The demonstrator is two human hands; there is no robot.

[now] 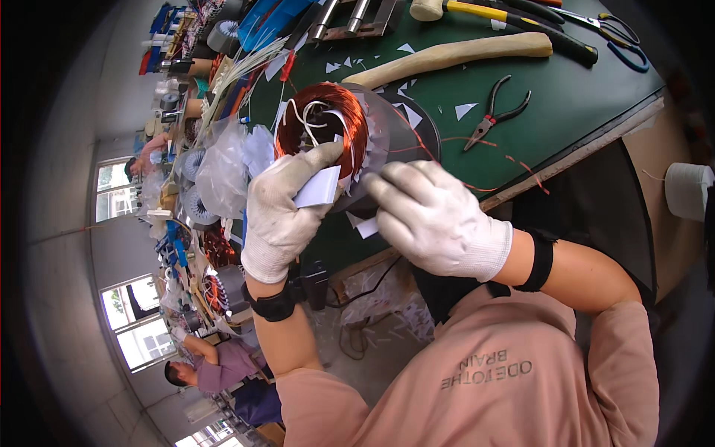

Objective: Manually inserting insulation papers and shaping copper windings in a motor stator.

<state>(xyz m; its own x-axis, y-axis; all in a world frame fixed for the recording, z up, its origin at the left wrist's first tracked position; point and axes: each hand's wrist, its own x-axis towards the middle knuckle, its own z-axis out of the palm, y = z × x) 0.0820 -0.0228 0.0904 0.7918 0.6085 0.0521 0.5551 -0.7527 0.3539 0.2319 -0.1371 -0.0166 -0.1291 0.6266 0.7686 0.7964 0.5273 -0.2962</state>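
A motor stator (357, 123) with a thick ring of copper windings lies on the green bench, its open end turned to the left. White lead wires (307, 119) loop out of its bore. My gloved left hand (281, 205) is closed on a folded piece of white insulating paper (320, 188), its fingers up against the near edge of the winding. At the stator's near right side is my gloved right hand (439, 216), fingers curled together and slightly blurred. Whatever those fingertips pinch, if anything, is hidden.
Pliers (491, 115), a wooden stick (454, 58), a hammer (506, 18) and scissors (607, 30) lie across the bench. Paper scraps and red wire are scattered about. Plastic bags (223, 160) crowd the left. Another person (223, 365) works further off at lower left.
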